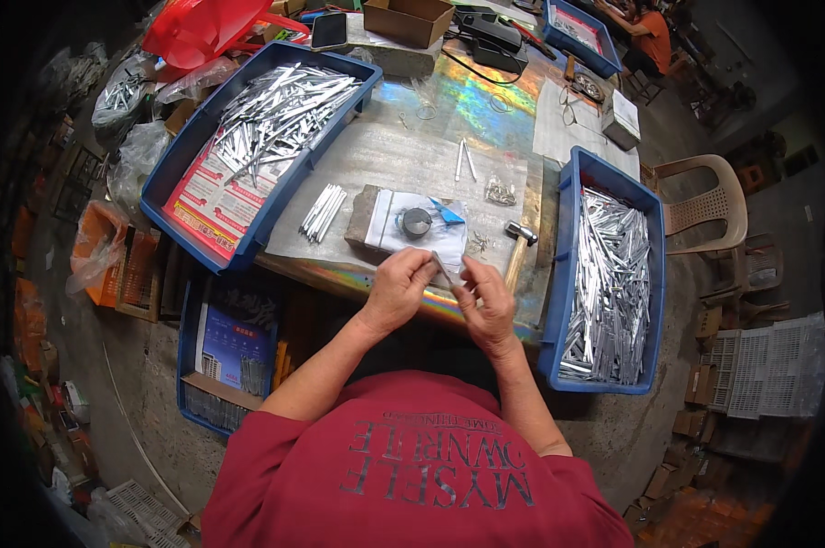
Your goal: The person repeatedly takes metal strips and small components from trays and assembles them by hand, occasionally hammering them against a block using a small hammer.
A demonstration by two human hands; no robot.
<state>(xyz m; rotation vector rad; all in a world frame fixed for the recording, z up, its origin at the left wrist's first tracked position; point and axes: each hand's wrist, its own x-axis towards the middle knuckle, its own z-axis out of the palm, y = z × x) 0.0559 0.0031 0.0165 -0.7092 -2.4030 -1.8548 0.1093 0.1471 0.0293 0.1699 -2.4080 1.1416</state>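
Observation:
Above the table's near edge, my left hand [399, 285] and my right hand [487, 306] are both closed in a pinch on a thin silver metal strip [443, 268] that slants between them. Just beyond my fingers lies a block [363, 216] covered with a white sheet [394, 205]. On the sheet rest a dark round cup-like piece [417, 228] and a blue scrap [447, 214]. Small metal pins [482, 242] are scattered beside the block. A hammer [520, 248] lies to their right, its handle toward me. On the left, several silver strips [323, 213] lie side by side.
Blue trays of silver strips flank me, one at left [373, 80] and one at right [546, 352]. Farther back are two loose strips [462, 163], a bag of small parts [500, 191], a cardboard box [409, 22] and a phone [329, 31]. A plastic chair [704, 205] stands right; another person [648, 38] sits beyond.

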